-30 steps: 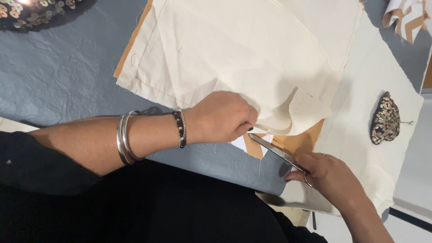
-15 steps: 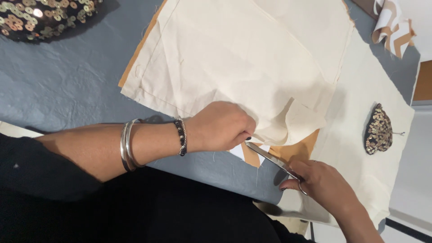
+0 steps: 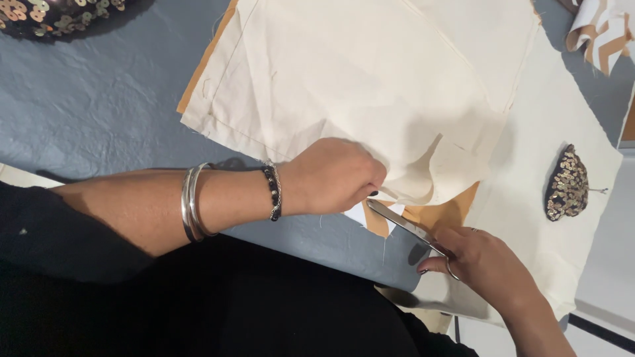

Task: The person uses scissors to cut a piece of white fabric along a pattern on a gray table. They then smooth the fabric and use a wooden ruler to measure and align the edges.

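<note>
Cream cloth (image 3: pixel 370 86) lay on the grey table (image 3: pixel 99 112), its lower edge pinched shut under the left hand (image 3: pixel 334 175). Right hand (image 3: pixel 486 264) was clamped round one pair of scissors (image 3: pixel 403 225), blades just beside that edge; two sequined pieces (image 3: pixel 567 185) sat apart.

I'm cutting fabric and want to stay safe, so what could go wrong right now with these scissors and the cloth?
1. The scissors in the right hand point at the left hand, whose fingertips sit right by the blade tips: a nick seems possible.
2. The cream fabric is lifted and folded near the cut, so the blades might catch a layer you can't see.
3. The tan paper underneath could get cut too.
</note>
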